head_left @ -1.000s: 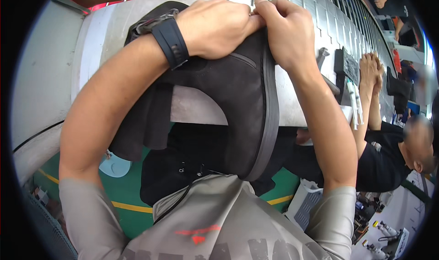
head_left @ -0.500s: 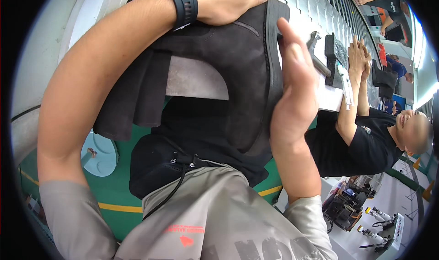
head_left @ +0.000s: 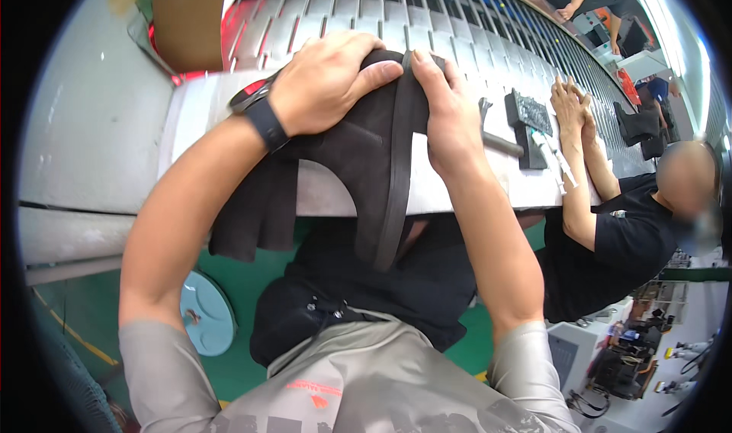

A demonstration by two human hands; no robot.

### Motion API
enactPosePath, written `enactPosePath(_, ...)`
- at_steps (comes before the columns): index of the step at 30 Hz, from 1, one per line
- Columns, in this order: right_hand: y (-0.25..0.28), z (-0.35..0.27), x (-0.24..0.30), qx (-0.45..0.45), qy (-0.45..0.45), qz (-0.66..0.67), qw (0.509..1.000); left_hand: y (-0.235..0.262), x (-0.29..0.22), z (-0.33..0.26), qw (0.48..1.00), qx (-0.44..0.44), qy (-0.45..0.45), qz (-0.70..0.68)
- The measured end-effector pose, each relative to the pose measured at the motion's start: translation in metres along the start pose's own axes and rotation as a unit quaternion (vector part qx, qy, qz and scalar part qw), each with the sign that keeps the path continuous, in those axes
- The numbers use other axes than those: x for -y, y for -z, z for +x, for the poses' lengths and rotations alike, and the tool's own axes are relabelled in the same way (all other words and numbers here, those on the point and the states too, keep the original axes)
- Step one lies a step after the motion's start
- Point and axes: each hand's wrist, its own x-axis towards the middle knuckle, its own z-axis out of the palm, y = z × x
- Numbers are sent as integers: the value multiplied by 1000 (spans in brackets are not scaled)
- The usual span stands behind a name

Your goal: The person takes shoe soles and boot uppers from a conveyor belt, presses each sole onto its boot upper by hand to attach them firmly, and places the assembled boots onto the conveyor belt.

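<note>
Right hand (head_left: 451, 120) is back up on the sole edge; both hands now grip one dark suede boot (head_left: 358, 166) at the conveyor's (head_left: 488, 181) near edge. Left hand (head_left: 324, 82) clamps the toe. Count: one boot held, two farther right.

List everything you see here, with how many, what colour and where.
boot: 1, dark brown, held against the bench edge, sole edge toward the camera
bench: 1, grey, slatted, across the top
cardboard box: 1, brown, on the bench, upper left
hammer: 1, metal, on the bench right of the boot
sole: 1, black, on the bench near the hammer
boots: at least 1, black, far right on the bench
co-worker: 1, black shirt, right, hands raised at the bench
stool: 1, pale blue, on the green floor, lower left
left hand: on the boot upper, black watch at the wrist
right hand: pressing the boot's sole edge
</note>
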Motion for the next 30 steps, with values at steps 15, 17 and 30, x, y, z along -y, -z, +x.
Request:
enactPosePath(15, 57, -80, 69, 56, 297, -13, 953, 104, -151, 50, 967, 117, -184, 135)
enactPosePath(17, 66, -85, 61, 68, 353, -15, 933, 102, -159, 53, 959, 140, -199, 146)
enactPosePath(30, 80, -116, 54, 66, 475, -161, 863, 96, -146, 69, 936, 103, -332, 63)
